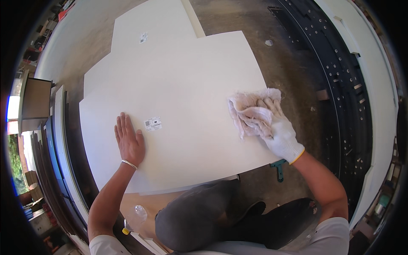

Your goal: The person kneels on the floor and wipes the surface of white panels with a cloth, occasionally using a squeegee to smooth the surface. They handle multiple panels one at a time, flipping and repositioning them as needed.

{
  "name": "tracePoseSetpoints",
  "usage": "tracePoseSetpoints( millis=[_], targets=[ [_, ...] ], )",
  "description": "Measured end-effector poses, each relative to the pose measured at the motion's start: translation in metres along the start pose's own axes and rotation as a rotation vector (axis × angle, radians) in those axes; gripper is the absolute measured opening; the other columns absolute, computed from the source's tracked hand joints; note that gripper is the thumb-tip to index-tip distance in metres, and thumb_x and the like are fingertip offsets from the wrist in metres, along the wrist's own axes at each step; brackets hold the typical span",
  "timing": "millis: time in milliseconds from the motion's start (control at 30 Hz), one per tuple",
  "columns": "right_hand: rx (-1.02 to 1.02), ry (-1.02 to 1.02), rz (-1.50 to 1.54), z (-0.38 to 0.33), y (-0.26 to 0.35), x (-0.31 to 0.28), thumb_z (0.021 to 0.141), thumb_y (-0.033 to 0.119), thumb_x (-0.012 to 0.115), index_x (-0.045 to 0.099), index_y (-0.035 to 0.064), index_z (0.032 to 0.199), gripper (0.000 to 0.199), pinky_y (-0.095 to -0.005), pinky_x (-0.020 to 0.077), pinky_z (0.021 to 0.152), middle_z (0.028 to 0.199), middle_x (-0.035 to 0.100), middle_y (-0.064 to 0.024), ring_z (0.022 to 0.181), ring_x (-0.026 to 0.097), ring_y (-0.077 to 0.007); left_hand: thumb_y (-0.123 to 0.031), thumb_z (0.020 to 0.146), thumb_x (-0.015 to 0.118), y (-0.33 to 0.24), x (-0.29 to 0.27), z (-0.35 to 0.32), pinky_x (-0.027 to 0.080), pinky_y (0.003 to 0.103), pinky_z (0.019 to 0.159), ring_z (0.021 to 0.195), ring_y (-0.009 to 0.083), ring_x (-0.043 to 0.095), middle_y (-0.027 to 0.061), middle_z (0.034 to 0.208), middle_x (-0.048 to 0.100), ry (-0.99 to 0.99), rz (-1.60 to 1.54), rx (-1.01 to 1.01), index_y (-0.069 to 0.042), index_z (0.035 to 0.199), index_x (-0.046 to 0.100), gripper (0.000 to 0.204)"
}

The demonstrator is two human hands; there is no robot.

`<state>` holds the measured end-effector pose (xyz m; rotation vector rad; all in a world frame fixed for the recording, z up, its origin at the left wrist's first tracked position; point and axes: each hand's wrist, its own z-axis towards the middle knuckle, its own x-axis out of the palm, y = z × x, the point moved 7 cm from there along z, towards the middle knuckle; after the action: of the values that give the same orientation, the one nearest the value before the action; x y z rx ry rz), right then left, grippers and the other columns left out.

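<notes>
Knees in dark trousers [199, 216] crouch at the near edge of a smooth white panel [182, 89] lying flat on a stack of similar boards. Left hand [129, 142], bare, rests flat and released near that edge. Right hand [278, 129], in a knit glove, grasps a crumpled pale cloth [250, 112] at the panel's right edge. Judgement: even pressure and overlapping strokes suit this surface.
</notes>
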<state>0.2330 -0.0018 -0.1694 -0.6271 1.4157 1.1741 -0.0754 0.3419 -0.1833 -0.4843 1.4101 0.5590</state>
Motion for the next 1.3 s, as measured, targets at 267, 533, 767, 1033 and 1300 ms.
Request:
tracePoseSetpoints(
  millis=[267, 533, 767, 1033, 1300],
  targets=[
    [0.494, -0.020, 0.165, 0.249, -0.086, 0.008, 0.103, 0.048, 0.051, 0.071, 0.0052, 0.127, 0.053, -0.0494, 0.0508, 0.106, 0.137, 0.063, -0.0270, 0.125, 0.062, -0.0421, -0.021, 0.101, 0.047, -0.004, -0.007, 0.002, 0.009, 0.052, 0.132, 0.161, 0.0391, 0.015, 0.0228, 0.171, 0.023, 0.045, -0.036, -0.029, 0.004, 0.162, 0.025, 0.069],
    [0.286, -0.101, -0.034, 0.209, -0.077, 0.014, 0.107, 0.047, 0.041, 0.068, 0.0046, 0.133, 0.057, -0.0490, 0.0514, 0.105, 0.141, 0.064, -0.0231, 0.125, 0.065, -0.0381, -0.020, 0.100, 0.049, -0.005, -0.005, 0.001, 0.009, 0.053, 0.131, 0.161, 0.0415, 0.015, 0.0248, 0.171, 0.023, 0.059, -0.050, -0.040, 0.007, 0.160, 0.025, 0.071],
    [0.155, -0.120, 0.383, 0.300, 0.069, 0.047, 0.107, 0.045, 0.042, 0.058, 0.0020, 0.144, 0.059, -0.0434, 0.0421, 0.112, 0.145, 0.062, -0.0190, 0.134, 0.057, -0.0294, -0.020, 0.098, 0.051, -0.007, -0.011, 0.003, 0.010, 0.054, 0.131, 0.160, 0.0430, 0.016, 0.0267, 0.170, 0.025, 0.072, -0.078, -0.053, 0.007, 0.159, 0.028, 0.071],
    [0.183, -0.130, 1.001, 0.291, -0.031, 0.039, 0.110, 0.038, 0.033, 0.056, -0.0008, 0.133, 0.050, -0.0455, 0.0483, 0.102, 0.144, 0.063, -0.0144, 0.124, 0.061, -0.0332, -0.018, 0.098, 0.049, -0.004, -0.010, -0.001, 0.010, 0.053, 0.131, 0.161, 0.0399, 0.017, 0.0226, 0.171, 0.025, 0.018, -0.104, -0.042, 0.003, 0.161, 0.029, 0.070],
    [0.121, -0.134, -0.028, 0.272, 0.056, 0.040, 0.110, 0.048, 0.031, 0.058, 0.0112, 0.146, 0.059, -0.0442, 0.0218, 0.128, 0.156, 0.054, -0.0125, 0.149, 0.043, -0.0321, -0.018, 0.097, 0.053, -0.005, -0.013, 0.001, 0.010, 0.052, 0.132, 0.161, 0.0388, 0.017, 0.0224, 0.171, 0.025, 0.061, -0.129, -0.049, 0.004, 0.159, 0.031, 0.070]
  ],
)
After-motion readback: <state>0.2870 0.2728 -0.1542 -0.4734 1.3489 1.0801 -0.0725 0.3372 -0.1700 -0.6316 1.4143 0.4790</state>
